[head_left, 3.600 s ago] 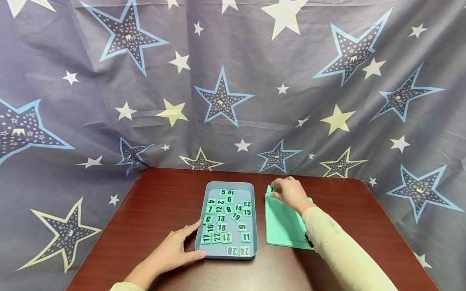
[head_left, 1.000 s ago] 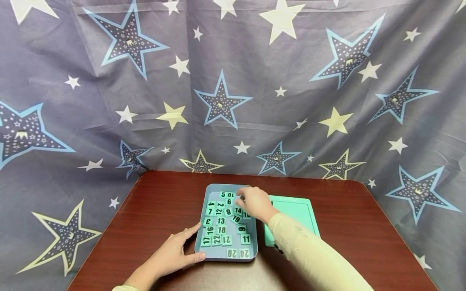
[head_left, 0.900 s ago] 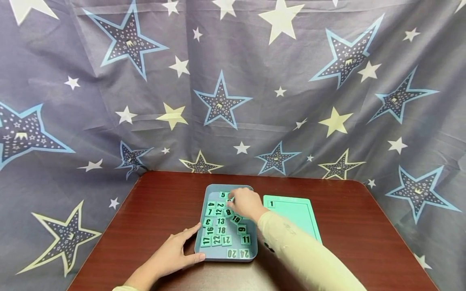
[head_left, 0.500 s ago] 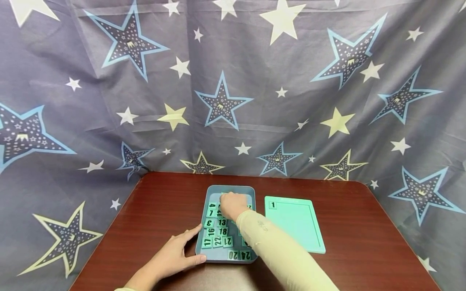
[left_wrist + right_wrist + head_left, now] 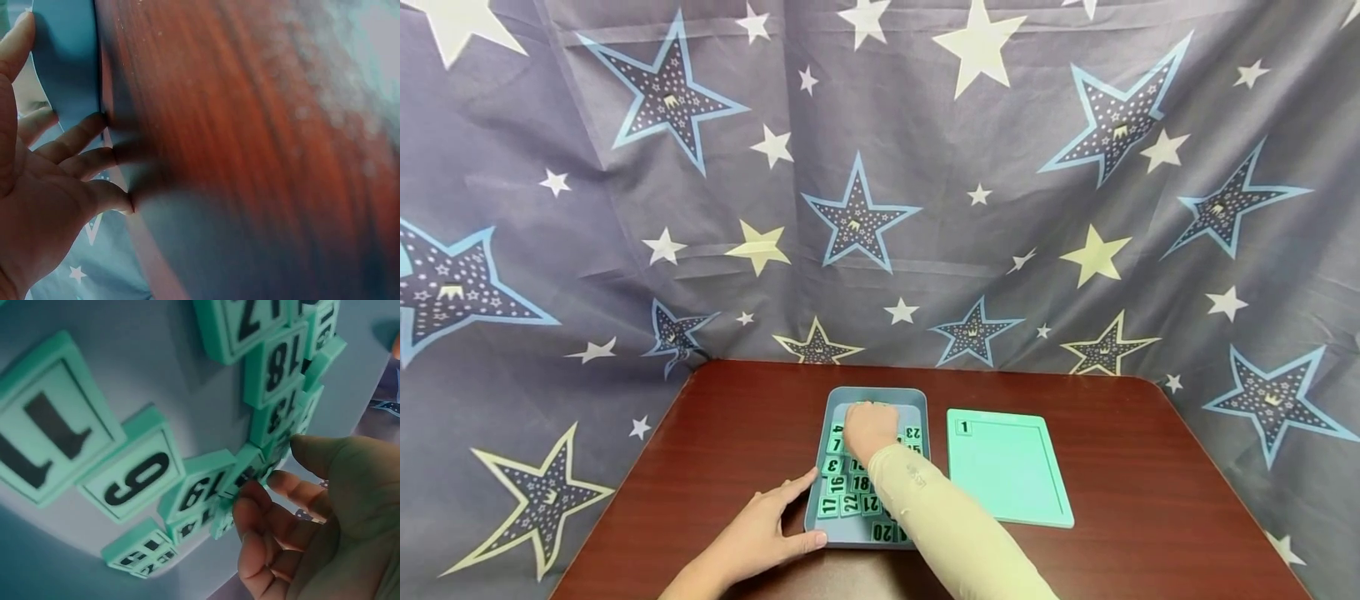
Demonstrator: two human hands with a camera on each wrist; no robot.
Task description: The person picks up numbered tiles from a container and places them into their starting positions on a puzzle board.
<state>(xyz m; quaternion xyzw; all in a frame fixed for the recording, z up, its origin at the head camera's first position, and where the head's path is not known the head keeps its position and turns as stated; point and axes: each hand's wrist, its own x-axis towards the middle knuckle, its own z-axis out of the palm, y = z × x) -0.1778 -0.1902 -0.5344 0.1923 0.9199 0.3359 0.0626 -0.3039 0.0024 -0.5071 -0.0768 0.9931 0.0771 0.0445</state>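
Observation:
A shallow grey-blue tray [image 5: 917, 410] holds several green square number tiles, such as 17 [image 5: 828, 507] and 3 [image 5: 832, 466]. My left hand [image 5: 760, 533] rests at its left side, thumb and forefinger touching the wall with the fingers spread; the left wrist view shows this hand [image 5: 50, 194] beside the tray wall [image 5: 69, 75]. Over the far left part of the tray my right hand [image 5: 870, 429] reaches down, hiding tiles. In the right wrist view its fingertips [image 5: 253, 490] are right at the tiles beyond tile 19 [image 5: 199, 487]; I cannot tell whether one is pinched.
To the tray's right lies a flat mint-green framed board [image 5: 1011, 475] with tile 1 [image 5: 964, 427] in its far left corner. Both stand on a dark red wooden table [image 5: 1135, 492]. A grey star-patterned curtain [image 5: 880, 292] hangs behind it.
My right hand has left tile 1 on the board and moved left over the tray, lowering to the tiles at its far left. My left hand has stayed at the tray's side.

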